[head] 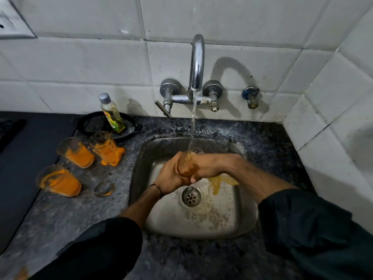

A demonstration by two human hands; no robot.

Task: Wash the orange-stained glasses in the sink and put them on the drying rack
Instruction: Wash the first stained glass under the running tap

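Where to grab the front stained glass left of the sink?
Probably wrap the upper wall of the front glass from its sink side: it stands upright, apart from the middle glass, with orange residue thickest near its base.

One glass (195, 152) is held over the sink (222, 219), mostly hidden; three orange-coated glasses (75, 152) (106, 148) (58, 181) are stood on the worktop (121, 199) just left.

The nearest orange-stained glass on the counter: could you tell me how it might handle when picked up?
That glass is probably slippery, as orange residue smears its wall. Being clear glass on a stone counter, it likely chips if knocked.
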